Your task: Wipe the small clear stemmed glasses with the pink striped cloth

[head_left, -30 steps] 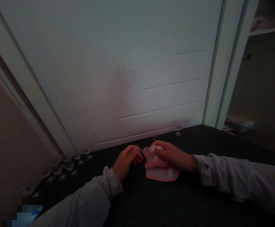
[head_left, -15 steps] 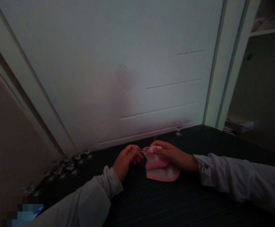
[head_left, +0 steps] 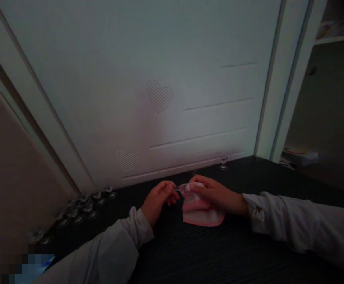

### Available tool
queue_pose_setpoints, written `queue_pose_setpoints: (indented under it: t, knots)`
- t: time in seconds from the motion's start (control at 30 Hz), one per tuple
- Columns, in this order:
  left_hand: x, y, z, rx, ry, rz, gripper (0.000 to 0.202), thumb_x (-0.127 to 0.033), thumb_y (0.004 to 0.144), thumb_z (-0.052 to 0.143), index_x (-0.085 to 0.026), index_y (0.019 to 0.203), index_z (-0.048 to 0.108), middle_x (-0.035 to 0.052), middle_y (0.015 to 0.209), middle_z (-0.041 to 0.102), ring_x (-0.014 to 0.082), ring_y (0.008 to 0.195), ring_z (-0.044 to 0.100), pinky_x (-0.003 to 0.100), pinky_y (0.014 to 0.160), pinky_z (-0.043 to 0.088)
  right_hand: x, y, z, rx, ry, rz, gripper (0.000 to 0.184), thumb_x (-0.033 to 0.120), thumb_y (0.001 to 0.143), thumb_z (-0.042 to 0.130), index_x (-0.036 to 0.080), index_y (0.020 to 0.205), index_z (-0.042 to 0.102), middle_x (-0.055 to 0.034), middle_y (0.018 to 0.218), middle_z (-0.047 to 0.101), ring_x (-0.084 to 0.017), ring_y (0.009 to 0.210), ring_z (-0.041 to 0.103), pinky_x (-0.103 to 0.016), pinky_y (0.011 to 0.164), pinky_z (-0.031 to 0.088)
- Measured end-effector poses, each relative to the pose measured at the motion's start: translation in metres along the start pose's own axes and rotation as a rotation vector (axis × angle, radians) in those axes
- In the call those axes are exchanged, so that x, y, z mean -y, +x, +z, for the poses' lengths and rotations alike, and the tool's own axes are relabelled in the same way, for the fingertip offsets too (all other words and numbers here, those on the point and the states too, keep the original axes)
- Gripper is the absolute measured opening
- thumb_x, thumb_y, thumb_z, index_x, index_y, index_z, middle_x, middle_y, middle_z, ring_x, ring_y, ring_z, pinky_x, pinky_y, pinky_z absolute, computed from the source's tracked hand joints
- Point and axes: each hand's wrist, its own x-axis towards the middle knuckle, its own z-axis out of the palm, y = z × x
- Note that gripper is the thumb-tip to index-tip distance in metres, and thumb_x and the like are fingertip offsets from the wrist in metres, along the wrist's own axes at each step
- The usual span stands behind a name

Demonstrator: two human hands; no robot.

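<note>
A small clear stemmed glass lies on its side in the air between my two hands. My left hand is closed, pinching the glass at its foot end. Around the bowl end, my right hand presses a pink and white cloth against the glass. The cloth's lower part hangs down to the dark tabletop. My right fingertips are partly hidden by the cloth, and part of the glass is covered too.
Several similar small glasses stand at the left along the wall side of the dark table. One more glass stands at the back right, close to a white panel with carved hearts. A pixelated bluish object is at lower left.
Both hands stay in nearly the same place. The glass and the right fingers on the cloth have shifted only slightly.
</note>
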Motion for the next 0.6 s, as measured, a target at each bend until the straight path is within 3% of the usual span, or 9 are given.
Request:
queue_pose_setpoints:
  t: [0.6]
  knots:
    - [-0.0046, -0.0039, 0.0024, 0.055, 0.081, 0.047, 0.025, -0.035, 0.074, 0.053, -0.015, 0.090, 0.048, 0.0037, 0.075, 0.059, 0.0110, 0.061, 0.047, 0.022, 0.051, 0.034, 0.0014, -0.0012, -0.0002, -0.052, -0.005, 0.020, 0.022, 0.039, 0.075, 0.050, 0.017, 0.073, 0.047, 0.0050, 0.060, 0.043, -0.008, 0.050, 0.037, -0.020, 0.046, 0.030]
